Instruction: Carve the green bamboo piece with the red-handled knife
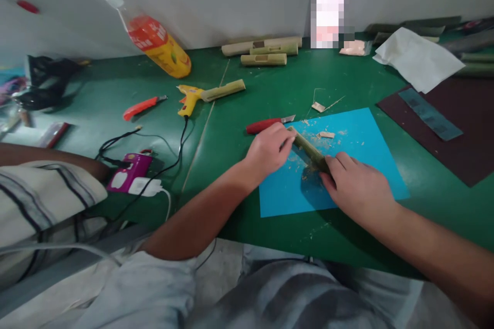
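Observation:
Between my two hands is a green bamboo tube [309, 150], tilted over a blue sheet [372, 159]. My left hand [270, 146] pinches its far end with thumb and fingers. Around the near end my right hand [357, 180] is closed, hiding that part of the tube. Pale shavings and a small wood chip [326, 134] are scattered on the sheet. Just beyond my left hand lies a red-handled knife [266, 125], its blade pointing right. Another pale chip [318, 107] rests on the green table past the sheet.
Cut bamboo tubes [263, 59] lie by the wall. A yellow glue gun [188, 100], an orange cutter [142, 108], a drink bottle [160, 46] and a purple power strip [130, 171] with cords occupy the left. A person's striped sleeve [50, 195] is at far left. White paper [419, 59] covers dark board [459, 159].

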Available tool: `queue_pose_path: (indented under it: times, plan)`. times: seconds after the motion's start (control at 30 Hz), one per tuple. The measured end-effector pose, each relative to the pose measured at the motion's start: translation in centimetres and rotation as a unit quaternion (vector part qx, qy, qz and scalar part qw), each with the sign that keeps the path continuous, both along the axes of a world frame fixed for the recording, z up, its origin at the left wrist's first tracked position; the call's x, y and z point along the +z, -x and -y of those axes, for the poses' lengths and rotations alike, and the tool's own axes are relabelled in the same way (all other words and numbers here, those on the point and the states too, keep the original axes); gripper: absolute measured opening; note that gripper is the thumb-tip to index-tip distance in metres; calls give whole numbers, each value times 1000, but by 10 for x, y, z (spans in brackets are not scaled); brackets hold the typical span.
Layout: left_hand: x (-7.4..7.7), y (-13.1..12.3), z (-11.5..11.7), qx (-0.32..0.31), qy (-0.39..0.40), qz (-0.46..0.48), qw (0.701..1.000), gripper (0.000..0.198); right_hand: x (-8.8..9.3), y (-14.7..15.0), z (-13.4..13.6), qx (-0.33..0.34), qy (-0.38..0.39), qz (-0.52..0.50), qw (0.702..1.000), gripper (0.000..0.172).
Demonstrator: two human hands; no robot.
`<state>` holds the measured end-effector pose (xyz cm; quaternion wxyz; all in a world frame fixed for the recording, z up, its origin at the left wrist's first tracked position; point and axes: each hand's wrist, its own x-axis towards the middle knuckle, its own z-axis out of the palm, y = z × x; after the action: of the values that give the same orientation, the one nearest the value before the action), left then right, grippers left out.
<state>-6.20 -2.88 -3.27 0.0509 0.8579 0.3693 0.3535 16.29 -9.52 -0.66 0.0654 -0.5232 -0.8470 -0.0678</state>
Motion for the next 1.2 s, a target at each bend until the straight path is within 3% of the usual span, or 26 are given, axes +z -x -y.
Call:
queue_pose_path:
  times: [0.13, 0.27, 0.4, 0.53, 0.63, 0.77, 0.9, 1.03, 1.2]
  plan:
    - [-1, -3, 3, -26, 27, -55, 998, 22, -3, -1, 0, 6, -7, -6, 1000, 21]
    - [1, -2, 2, 17, 5, -17, 1000, 24, -4, 0, -1, 2, -7, -6, 1000, 22]
    - [3, -5, 4, -34, 16, -45, 998, 22, 0, 2, -1, 3, 12, 9, 1000, 21]
    - [4, -6, 5, -3, -3, -24, 1000, 23, 2, 3, 0, -8, 24, 13, 1000, 19]
    - [5, -8, 7, -30, 14, -61, 998, 25, 1, 3, 0, 5, 30, 12, 999, 19]
    - [6, -10, 11, 8, 13, -44, 999, 26, -3, 2, 2, 9, -6, 3, 1000, 22]
    - [7, -11, 13, -48, 47, -93, 993, 28, -6, 0, 3, 29, -45, -4, 999, 22]
    - [7, -5, 9, 23, 19, -35, 999, 22, -6, 0, 3, 22, -69, -11, 997, 26]
    - [4, -3, 6, -36, 21, -49, 998, 23, -5, 0, 4, 27, -70, -12, 997, 26]
